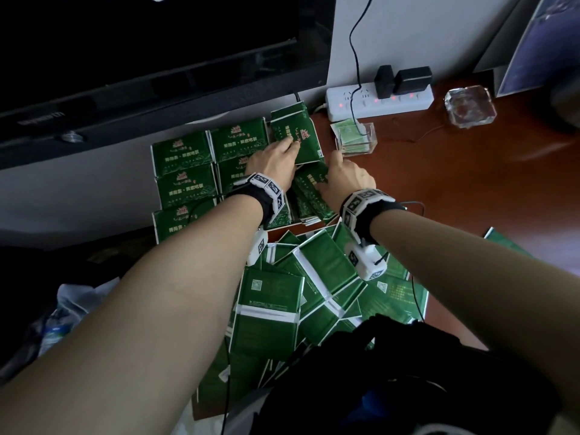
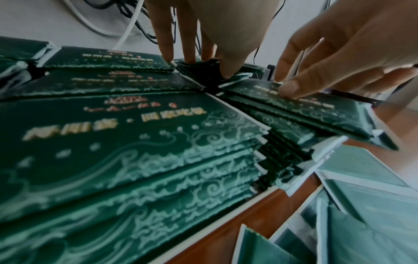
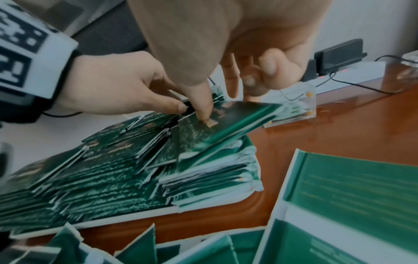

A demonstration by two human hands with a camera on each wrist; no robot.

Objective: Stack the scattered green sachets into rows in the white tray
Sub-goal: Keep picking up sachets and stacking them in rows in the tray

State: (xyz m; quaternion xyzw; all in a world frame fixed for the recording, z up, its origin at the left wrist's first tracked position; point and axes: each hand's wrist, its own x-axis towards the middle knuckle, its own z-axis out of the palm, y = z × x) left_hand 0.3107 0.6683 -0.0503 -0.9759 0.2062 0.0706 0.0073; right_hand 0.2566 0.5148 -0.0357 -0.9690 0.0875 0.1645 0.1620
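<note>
Both hands are squaring the tray's right-hand row: the left hand (image 1: 276, 158) presses flat fingers on the far sachet stack (image 1: 296, 136), the right hand (image 1: 346, 177) pinches the tilted sachet bundle (image 3: 228, 123), which likely next needs laying flat in the white tray (image 3: 126, 217).

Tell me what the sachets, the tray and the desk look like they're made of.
Sachets: likely foil or plastic laminate, slightly glossy; crimped white edges and bright printed swirls show in the left wrist view.
Tray: thin, matte white rim; plastic or card, can't tell which.
Desk: reddish-brown wood or veneer, polished, with soft reflections.
</note>
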